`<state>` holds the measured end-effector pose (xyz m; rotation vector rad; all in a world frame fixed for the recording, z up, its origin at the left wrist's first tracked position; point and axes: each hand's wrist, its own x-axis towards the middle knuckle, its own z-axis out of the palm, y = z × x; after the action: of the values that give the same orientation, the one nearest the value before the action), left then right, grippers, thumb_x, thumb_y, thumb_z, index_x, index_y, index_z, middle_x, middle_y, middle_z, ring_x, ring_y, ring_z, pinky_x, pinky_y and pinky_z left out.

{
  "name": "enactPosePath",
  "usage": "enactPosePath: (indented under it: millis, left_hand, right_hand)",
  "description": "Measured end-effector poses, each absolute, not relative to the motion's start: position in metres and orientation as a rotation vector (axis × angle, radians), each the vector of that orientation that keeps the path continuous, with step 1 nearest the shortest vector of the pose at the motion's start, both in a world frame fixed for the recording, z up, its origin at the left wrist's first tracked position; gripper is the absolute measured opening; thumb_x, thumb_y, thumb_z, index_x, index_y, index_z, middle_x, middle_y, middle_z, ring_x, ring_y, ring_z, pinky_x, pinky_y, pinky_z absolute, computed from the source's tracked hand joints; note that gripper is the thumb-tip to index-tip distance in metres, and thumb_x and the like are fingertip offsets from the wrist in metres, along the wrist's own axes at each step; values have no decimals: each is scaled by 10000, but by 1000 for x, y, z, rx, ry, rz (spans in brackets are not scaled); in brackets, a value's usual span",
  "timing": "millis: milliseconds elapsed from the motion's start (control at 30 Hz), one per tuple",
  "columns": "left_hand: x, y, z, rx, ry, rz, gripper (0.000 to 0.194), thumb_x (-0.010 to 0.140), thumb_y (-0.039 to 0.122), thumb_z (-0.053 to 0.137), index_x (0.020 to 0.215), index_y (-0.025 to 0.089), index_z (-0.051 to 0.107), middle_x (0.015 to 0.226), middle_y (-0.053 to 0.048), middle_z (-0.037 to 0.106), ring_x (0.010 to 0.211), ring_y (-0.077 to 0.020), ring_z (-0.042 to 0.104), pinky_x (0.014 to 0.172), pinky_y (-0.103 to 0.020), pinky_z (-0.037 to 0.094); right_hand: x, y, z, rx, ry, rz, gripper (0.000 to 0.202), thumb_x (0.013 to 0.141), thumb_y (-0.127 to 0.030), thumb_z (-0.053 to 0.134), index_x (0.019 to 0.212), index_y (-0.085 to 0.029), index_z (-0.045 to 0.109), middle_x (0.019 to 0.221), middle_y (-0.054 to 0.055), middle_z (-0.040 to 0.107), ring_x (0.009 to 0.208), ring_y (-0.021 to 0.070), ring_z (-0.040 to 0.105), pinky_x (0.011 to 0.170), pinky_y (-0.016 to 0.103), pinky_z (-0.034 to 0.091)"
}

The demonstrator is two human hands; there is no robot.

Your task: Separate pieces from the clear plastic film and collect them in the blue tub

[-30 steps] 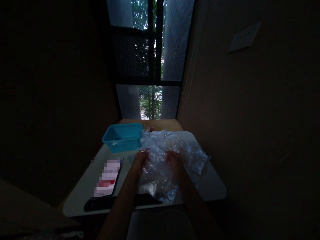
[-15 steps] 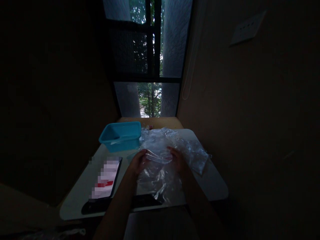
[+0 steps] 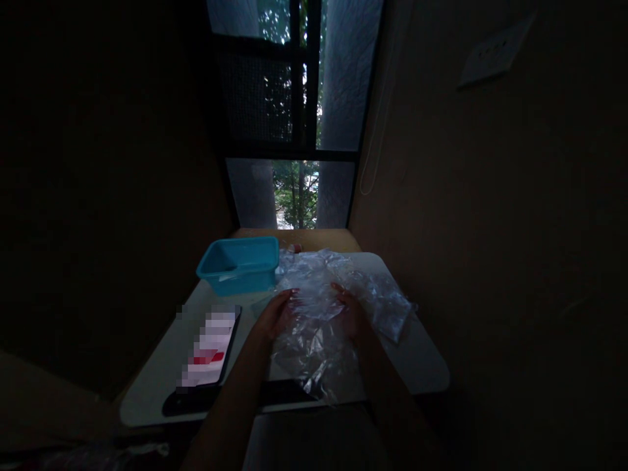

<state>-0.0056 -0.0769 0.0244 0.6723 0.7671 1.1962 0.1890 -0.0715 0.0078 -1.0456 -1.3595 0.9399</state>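
A clear, crinkled plastic bag stretches between my two hands over the white table. My left hand pinches its left side, thumb and fingers closed on the film. On the right side, my right hand grips the same plastic, its fingers partly in shadow. The lower part of the bag hangs down toward the table's front edge in shiny folds. More clear plastic bags lie heaped behind and to the right of my hands. The dim light hides whether anything is inside the held bag.
A blue plastic basin stands at the back left of the white table. A lit phone rests near the left edge, above a dark slot along the front. A small reddish item sits at the back, before the window.
Both hands have turned the held plastic slightly, and its upper edge now lies flatter and more spread. The fingers remain on the bag. The view has shifted a little.
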Motion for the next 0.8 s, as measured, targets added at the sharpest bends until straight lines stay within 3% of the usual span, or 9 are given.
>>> enactPosePath:
  millis: [67, 167, 300, 400, 533, 667, 800]
  left_hand:
    - [-4, -80, 28, 711, 677, 1141, 251, 624, 241, 597, 864, 167, 609, 881, -57, 624, 798, -173, 570, 657, -260, 439]
    - [-2, -85, 33, 799, 589, 1123, 333, 586, 144, 610, 915, 189, 596, 1060, -60, 571, 920, -208, 531, 698, -288, 434]
    - [-2, -85, 31, 743, 589, 1135, 153, 524, 121, 633, 671, 150, 608, 785, -48, 629, 711, -165, 565, 644, -279, 438]
    - [-2, -83, 26, 646, 594, 1183, 122, 517, 151, 651, 626, 151, 596, 637, -12, 596, 615, -126, 546, 631, -263, 435]
    - [-2, -81, 24, 681, 618, 1153, 188, 564, 193, 647, 746, 148, 632, 795, -37, 627, 704, -135, 557, 656, -253, 429]
    - [-4, -82, 23, 806, 584, 1069, 270, 602, 211, 632, 864, 146, 625, 994, -78, 600, 840, -173, 548, 671, -245, 421]
    - [-3, -80, 19, 822, 584, 1085, 268, 598, 169, 639, 864, 159, 607, 942, -62, 617, 830, -168, 556, 667, -243, 428]
  right_hand:
    - [187, -71, 7, -1002, -1303, 998, 307, 676, -326, 481, 937, -215, 599, 918, 48, 629, 845, 196, 565, 674, 322, 436]
    - [186, -72, 7, -947, -1217, 1114, 289, 685, -318, 470, 913, -209, 611, 814, 55, 638, 774, 191, 576, 653, 312, 437]
    - [185, -73, 9, -897, -1077, 1298, 339, 687, -310, 448, 975, -188, 577, 591, 11, 574, 542, 139, 545, 528, 264, 430]
    - [184, -76, 15, -896, -958, 1422, 359, 671, -298, 458, 1000, -188, 552, 529, -27, 501, 433, 101, 475, 441, 228, 395]
    - [183, -79, 22, -918, -918, 1439, 361, 678, -296, 449, 1008, -182, 542, 514, -33, 471, 414, 93, 445, 410, 218, 377]
    - [183, -80, 22, -953, -1030, 1295, 359, 657, -254, 494, 1005, -189, 555, 573, -14, 530, 503, 100, 482, 479, 219, 409]
    - [184, -82, 20, -935, -1112, 1283, 443, 621, -180, 527, 1064, -201, 523, 660, 7, 583, 569, 113, 509, 497, 220, 417]
